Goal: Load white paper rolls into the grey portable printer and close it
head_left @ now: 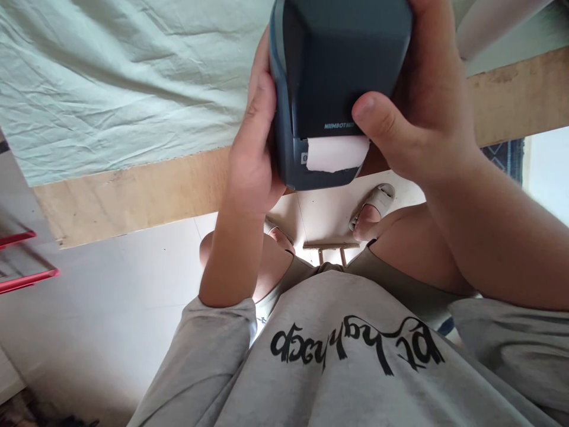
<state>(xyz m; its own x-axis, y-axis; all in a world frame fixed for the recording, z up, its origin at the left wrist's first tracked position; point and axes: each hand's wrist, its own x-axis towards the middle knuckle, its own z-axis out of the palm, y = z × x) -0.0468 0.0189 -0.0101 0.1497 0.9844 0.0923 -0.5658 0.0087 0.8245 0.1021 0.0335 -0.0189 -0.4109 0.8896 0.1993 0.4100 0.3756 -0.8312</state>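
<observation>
**A:** What do I have in hand right now?

**B:** I see a dark blue-grey label printer (pixel 338 83) held up between both hands, above the wooden table edge (pixel 133 196). My left hand (pixel 253 148) grips its left side, fingers wrapped round the back and the thumb lying flat along the casing. My right hand (pixel 422 112) clasps the right side, its thumb (pixel 373 118) pressed on the front just above the slot.

**A:** Anything coming out of it?

**B:** Yes, a strip of white label paper (pixel 335 153) sticks out of the slot at the printer's lower front, its free edge a little uneven. The right thumb sits just beside its upper right corner; I cannot tell whether it touches the paper.

**A:** And around it?

**B:** A crumpled pale green cloth (pixel 111 77) covers the table behind the printer. Below, I look down on my grey shirt (pixel 347 379) with black lettering, bare knees, and a foot in a light sandal (pixel 377 201) on the white floor. A red frame (pixel 26 279) shows at the far left edge.
</observation>
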